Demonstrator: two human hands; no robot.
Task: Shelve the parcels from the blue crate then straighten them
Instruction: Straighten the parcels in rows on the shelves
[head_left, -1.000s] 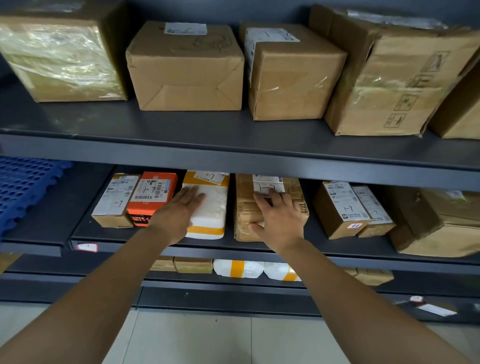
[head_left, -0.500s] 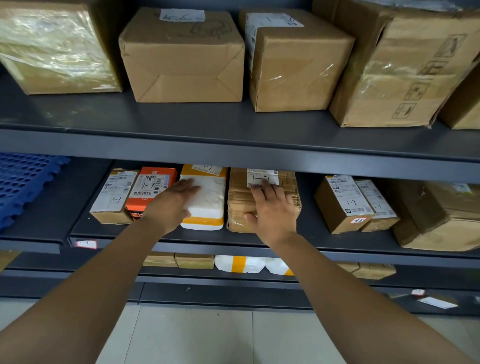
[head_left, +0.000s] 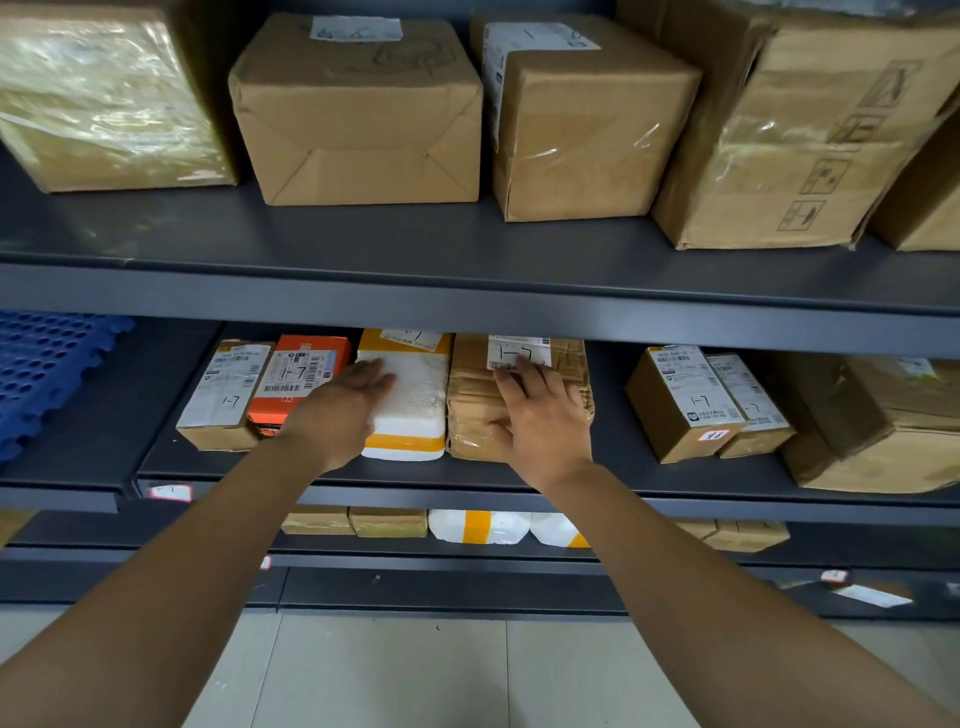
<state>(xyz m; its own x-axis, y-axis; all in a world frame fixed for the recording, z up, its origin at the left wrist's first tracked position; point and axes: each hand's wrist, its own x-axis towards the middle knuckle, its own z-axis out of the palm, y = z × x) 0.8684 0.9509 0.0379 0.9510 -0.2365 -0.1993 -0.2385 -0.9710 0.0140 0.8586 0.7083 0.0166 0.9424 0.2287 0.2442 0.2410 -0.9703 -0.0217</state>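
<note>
Presses flat left hand (head_left: 343, 410) on white parcel (head_left: 415, 400), flat right hand (head_left: 540, 415) on brown parcel (head_left: 470, 395), having closed their gap; advances straightening.

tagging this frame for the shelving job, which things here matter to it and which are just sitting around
In the job: left hand on white foam parcel; right hand on brown taped parcel; blue crate.
Just sitting: big cartons above; small parcels below.

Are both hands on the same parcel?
No, the left hand rests on the white parcel, while the right hand presses on the brown parcel beside it.
</note>
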